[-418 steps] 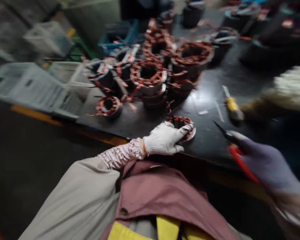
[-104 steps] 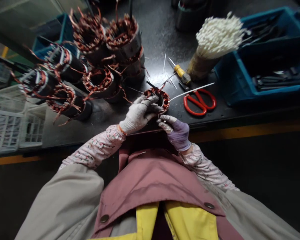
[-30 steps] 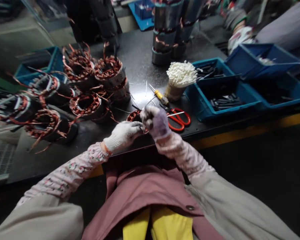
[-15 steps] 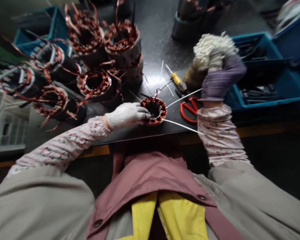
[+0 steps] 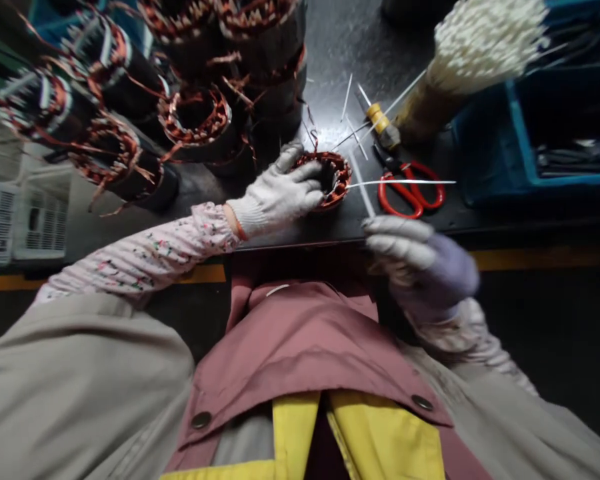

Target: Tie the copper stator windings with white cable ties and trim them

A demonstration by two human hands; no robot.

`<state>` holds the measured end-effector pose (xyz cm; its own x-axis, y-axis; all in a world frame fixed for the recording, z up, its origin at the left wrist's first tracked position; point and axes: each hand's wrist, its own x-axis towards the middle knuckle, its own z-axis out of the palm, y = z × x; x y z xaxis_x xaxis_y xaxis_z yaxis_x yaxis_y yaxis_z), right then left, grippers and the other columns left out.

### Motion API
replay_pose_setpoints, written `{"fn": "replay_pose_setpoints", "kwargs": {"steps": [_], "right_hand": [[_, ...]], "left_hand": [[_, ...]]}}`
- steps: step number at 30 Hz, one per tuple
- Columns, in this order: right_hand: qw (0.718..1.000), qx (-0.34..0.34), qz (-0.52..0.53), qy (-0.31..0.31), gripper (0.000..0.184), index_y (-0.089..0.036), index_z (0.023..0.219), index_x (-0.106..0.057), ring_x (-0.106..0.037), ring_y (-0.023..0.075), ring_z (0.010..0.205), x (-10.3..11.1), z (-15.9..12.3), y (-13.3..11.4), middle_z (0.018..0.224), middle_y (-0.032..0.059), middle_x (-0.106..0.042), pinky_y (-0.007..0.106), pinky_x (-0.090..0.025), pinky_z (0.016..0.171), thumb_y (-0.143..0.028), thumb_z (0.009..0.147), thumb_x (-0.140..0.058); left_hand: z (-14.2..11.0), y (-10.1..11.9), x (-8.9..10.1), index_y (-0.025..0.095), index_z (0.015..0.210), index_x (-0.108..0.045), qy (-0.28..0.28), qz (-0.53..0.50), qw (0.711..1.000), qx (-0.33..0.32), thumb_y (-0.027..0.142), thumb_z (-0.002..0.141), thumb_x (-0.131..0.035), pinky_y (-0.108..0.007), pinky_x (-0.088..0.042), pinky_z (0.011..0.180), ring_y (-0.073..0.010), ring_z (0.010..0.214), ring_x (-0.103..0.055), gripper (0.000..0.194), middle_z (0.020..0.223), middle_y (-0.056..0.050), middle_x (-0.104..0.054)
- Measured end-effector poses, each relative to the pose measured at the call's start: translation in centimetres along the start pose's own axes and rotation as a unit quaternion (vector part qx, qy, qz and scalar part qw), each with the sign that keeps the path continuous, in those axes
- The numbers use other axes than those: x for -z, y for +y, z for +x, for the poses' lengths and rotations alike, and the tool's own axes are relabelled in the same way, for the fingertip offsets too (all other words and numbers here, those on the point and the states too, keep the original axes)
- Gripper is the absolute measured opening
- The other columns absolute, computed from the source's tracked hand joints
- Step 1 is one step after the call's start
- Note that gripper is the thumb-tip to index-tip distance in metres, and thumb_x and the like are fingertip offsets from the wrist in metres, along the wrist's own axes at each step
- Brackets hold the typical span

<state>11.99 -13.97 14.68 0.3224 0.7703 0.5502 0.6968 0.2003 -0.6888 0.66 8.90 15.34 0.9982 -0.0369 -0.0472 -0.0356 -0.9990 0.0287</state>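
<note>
A small stator with copper windings [image 5: 336, 177] lies on the black bench near its front edge. My left hand [image 5: 280, 193], in a white glove, is closed around its left side. My right hand [image 5: 420, 263], in a purple glove, hovers below the bench edge with its fingers pinched on a thin white cable tie [image 5: 361, 188] that points up toward the stator. Another white tie [image 5: 405, 182] sticks out of the stator to the right, across the red scissors [image 5: 410, 193].
Several larger copper-wound stators [image 5: 195, 120] crowd the bench at left and rear. A bundle of white ties [image 5: 475, 47] stands at upper right beside a yellow-handled screwdriver [image 5: 380, 123]. Blue bins [image 5: 545, 140] sit at right, white crates [image 5: 15, 220] at far left.
My right hand has come down from the tie bundle to below the bench edge, now holding a white tie. My left hand stays on the small stator.
</note>
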Motion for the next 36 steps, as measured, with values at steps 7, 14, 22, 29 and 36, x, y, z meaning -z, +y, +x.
{"fn": "replay_pose_setpoints", "kwargs": {"steps": [7, 14, 22, 29, 36], "right_hand": [[0.999, 0.018, 0.013, -0.034, 0.035, -0.025, 0.120, -0.063, -0.068, 0.0163, 0.111, -3.2, -6.6, -0.3, 0.117, 0.0076, -0.071, 0.031, -0.059, 0.092, -0.006, 0.091, -0.053], [0.999, 0.009, 0.030, -0.030, 0.037, -0.026, 0.121, -0.062, -0.068, 0.0172, 0.110, -3.2, -5.8, 0.0, 0.118, 0.0080, -0.071, 0.032, -0.060, 0.092, -0.007, 0.089, -0.056], [1.000, -0.017, 0.006, -0.003, 0.028, -0.026, 0.112, -0.065, -0.069, 0.0169, 0.108, -5.9, -5.0, 2.1, 0.115, 0.0073, -0.072, 0.031, -0.060, 0.088, -0.012, 0.090, -0.056], [0.994, -0.070, 0.035, 0.081, 0.018, -0.023, 0.108, -0.066, -0.074, 0.0169, 0.087, -9.6, -1.2, 5.3, 0.094, 0.0057, -0.076, 0.031, -0.061, 0.081, -0.025, 0.092, -0.058], [0.982, -0.138, 0.074, 0.102, 0.010, -0.021, 0.080, -0.068, -0.069, 0.0157, 0.079, -7.1, 0.6, 2.5, 0.085, 0.0029, -0.072, 0.030, -0.058, 0.076, -0.030, 0.084, -0.069]], "left_hand": [[1.2, 0.0, -0.5, 0.019, 0.119, -0.060, -0.018, -0.002, 0.998, 0.053, 0.033, 0.087, -0.059, -0.044, -0.036, 0.112, -0.0243, 0.119, -0.057, 0.035, 0.123, -0.006, -0.065], [0.8, -0.4, -1.8, 0.020, 0.121, -0.060, 0.042, -0.067, 0.995, 0.066, 0.035, 0.084, -0.062, -0.045, -0.037, 0.110, -0.0271, 0.120, -0.054, 0.040, 0.125, -0.007, -0.063], [0.8, -0.7, -2.4, 0.020, 0.125, -0.059, 0.050, -0.113, 0.990, 0.072, 0.038, 0.087, -0.061, -0.047, -0.033, 0.114, -0.0287, 0.123, -0.054, 0.042, 0.125, -0.008, -0.063], [-0.1, 1.2, -2.8, 0.016, 0.132, -0.055, 0.160, -0.169, 0.954, 0.187, 0.036, 0.090, -0.059, -0.043, -0.038, 0.114, -0.0259, 0.125, -0.056, 0.046, 0.124, -0.009, -0.068], [0.0, 1.0, -5.2, 0.025, 0.101, -0.072, 0.260, -0.234, 0.931, 0.104, 0.034, 0.096, -0.053, -0.049, -0.025, 0.121, -0.0165, 0.105, -0.069, 0.021, 0.104, -0.001, -0.077]]}}
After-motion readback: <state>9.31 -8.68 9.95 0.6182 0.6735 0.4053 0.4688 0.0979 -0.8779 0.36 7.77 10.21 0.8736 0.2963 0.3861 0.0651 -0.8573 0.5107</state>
